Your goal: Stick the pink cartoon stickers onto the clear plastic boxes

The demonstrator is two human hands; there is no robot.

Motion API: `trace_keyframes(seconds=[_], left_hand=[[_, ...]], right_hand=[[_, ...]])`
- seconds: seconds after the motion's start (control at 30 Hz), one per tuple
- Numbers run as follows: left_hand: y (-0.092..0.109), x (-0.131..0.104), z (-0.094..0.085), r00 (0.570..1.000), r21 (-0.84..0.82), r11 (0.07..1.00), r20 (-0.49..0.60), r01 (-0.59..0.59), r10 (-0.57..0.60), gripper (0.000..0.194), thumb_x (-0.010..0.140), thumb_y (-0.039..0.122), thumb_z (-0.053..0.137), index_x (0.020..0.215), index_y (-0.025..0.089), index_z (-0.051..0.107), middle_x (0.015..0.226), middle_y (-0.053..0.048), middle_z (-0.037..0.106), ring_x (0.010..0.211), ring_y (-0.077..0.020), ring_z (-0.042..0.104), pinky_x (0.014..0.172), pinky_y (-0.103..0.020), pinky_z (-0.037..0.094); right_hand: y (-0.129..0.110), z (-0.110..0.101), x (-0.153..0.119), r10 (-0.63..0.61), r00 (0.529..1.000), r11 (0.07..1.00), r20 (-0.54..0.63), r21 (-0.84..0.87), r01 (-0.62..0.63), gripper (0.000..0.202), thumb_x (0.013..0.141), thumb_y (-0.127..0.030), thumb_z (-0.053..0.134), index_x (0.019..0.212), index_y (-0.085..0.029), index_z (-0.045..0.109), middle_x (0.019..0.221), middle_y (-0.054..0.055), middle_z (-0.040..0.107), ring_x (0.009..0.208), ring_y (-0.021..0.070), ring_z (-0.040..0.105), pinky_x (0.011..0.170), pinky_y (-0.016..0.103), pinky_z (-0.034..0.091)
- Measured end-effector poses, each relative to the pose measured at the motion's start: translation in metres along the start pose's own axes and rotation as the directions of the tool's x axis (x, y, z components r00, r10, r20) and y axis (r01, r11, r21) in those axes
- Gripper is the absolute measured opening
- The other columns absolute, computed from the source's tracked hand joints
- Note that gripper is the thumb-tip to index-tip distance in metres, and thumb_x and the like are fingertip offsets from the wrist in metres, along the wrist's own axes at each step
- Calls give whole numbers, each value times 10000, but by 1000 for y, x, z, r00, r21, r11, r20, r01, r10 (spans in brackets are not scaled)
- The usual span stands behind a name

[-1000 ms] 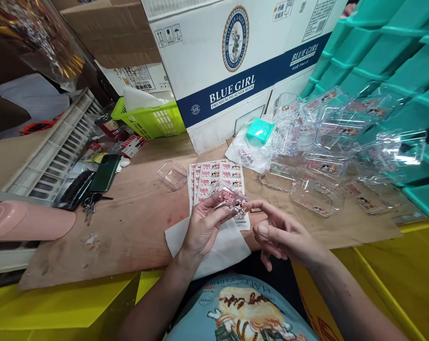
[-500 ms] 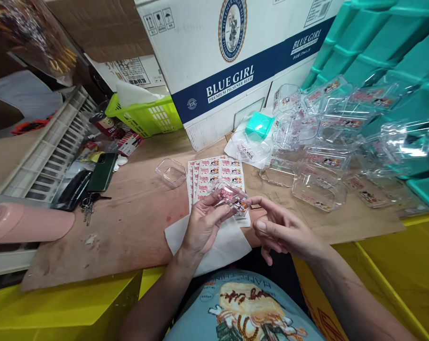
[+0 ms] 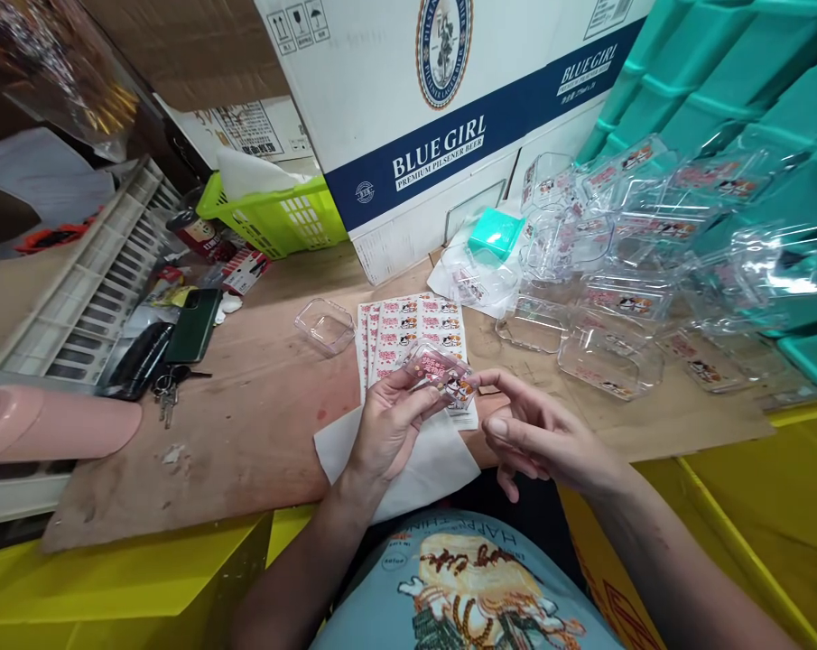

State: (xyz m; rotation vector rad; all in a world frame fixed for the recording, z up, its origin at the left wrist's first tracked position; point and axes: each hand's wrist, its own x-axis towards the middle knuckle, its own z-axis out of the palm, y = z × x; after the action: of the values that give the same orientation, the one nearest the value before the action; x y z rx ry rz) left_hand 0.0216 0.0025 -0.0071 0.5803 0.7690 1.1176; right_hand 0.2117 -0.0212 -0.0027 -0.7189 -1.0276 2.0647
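Note:
A clear plastic case [image 3: 441,368] bearing a pink-lettered cat sticker is pinched between the thumb and fingers of my left hand [image 3: 393,426]. At its right edge, the index fingertip of my right hand [image 3: 540,431] touches the case, while the thumb and other fingers stay apart from it. Beneath lie sheets of cat stickers [image 3: 398,316], partly covered by my hands and the case. A white paper sheet [image 3: 414,478] rests under my left wrist. Left of the stickers, a plain clear plastic case [image 3: 325,325] lies on the table.
Stickered clear cases [image 3: 611,352] are heaped at the right, before stacked teal bins [image 3: 712,99]. A large white beer carton [image 3: 441,162] stands behind. A green basket [image 3: 279,221], dark phone [image 3: 195,327], keys [image 3: 166,397] and pink bottle [image 3: 56,422] are at the left.
The held case has tilted slightly, so its sticker shows more plainly. Both hands stay in nearly the same place, the right index finger still at the case's edge.

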Motion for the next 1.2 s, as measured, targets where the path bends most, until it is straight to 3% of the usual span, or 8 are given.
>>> trace_keyframes(seconds=[0.27, 0.63, 0.8, 1.2], left_hand=[[0, -1, -2, 1000, 12, 1000, -26, 7, -6, 248, 720, 121, 761, 956, 199, 760, 988, -44, 774, 971, -211, 712, 949, -366, 539], [1, -1, 1, 997, 2, 1000, -70, 12, -12, 248, 682, 109, 782, 917, 184, 761, 961, -33, 776, 910, -178, 715, 897, -321, 561], [0, -1, 1, 997, 23, 1000, -76, 2, 0, 268, 684, 134, 796, 943, 193, 758, 990, -43, 775, 950, -211, 718, 940, -376, 551], [-3, -1, 1, 996, 78, 997, -93, -8, 15, 279, 683, 148, 797, 955, 192, 757, 1033, -54, 765, 1027, -230, 697, 966, -370, 535]], right_hand=[[1, -3, 1, 21, 999, 1000, -31, -22, -22, 492, 941, -310, 598, 1368, -216, 372, 494, -133, 443, 352, 36, 317, 409, 234, 523], [-2, 4, 3, 19, 997, 999, -71, -39, -22, 452, 928, -335, 610, 1299, -192, 396, 451, -151, 409, 350, 38, 286, 406, 241, 536], [-5, 9, 4, 38, 993, 996, -115, -81, -47, 459, 905, -388, 631, 1266, -203, 415, 442, -152, 408, 344, 39, 294, 394, 223, 522], [-2, 10, 3, 28, 987, 992, -160, -117, -47, 459, 901, -422, 614, 1260, -209, 424, 442, -150, 437, 308, 56, 385, 358, 177, 439]])
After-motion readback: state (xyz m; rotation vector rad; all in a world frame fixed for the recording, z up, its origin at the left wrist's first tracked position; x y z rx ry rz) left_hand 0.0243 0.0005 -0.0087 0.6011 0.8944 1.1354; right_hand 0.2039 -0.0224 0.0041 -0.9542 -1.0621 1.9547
